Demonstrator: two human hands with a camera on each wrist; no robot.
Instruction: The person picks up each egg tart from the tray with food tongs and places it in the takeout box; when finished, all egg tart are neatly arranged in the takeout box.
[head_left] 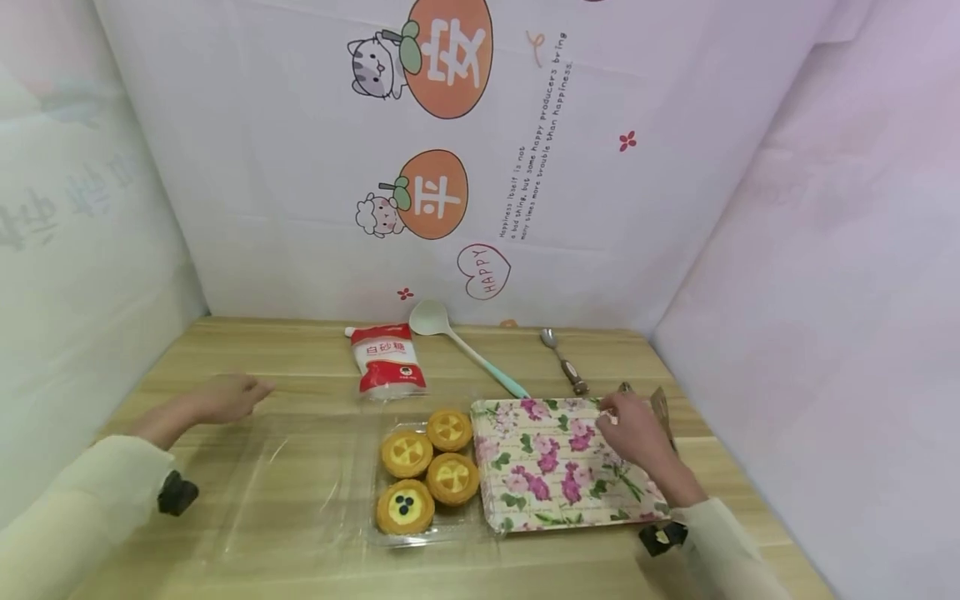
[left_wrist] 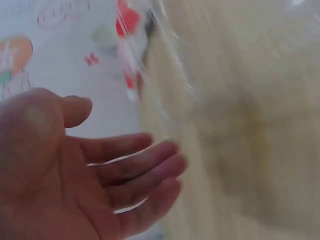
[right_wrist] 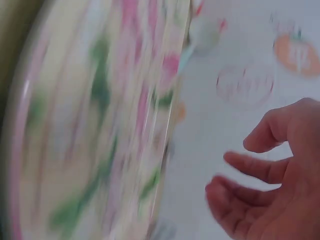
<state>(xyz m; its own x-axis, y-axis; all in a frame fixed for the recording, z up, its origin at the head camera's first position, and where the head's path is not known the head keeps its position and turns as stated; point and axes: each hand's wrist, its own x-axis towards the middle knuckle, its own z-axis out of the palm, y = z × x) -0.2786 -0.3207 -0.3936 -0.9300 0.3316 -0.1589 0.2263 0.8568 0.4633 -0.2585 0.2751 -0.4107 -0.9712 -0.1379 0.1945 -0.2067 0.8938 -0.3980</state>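
In the head view my left hand [head_left: 227, 398] is over the table's left side, near the far edge of the clear plastic lid [head_left: 296, 479]. The left wrist view shows this hand [left_wrist: 120, 170] with fingers extended and nothing in it. Several egg tarts [head_left: 407, 452], one topped with dark berries, sit in the clear plastic box [head_left: 420, 540] joined to that lid. My right hand [head_left: 633, 429] is above the right part of the floral tray [head_left: 555, 467]. In the right wrist view its fingers [right_wrist: 250, 167] are loosely bent around nothing.
Behind the box lie a red and white sugar packet [head_left: 386, 358] and a ladle [head_left: 468, 350] with a mint handle. A small spoon [head_left: 564, 362] lies behind the tray. A metal utensil [head_left: 662, 410] shows partly behind my right hand. A printed cloth [head_left: 570, 167] hangs behind the table.
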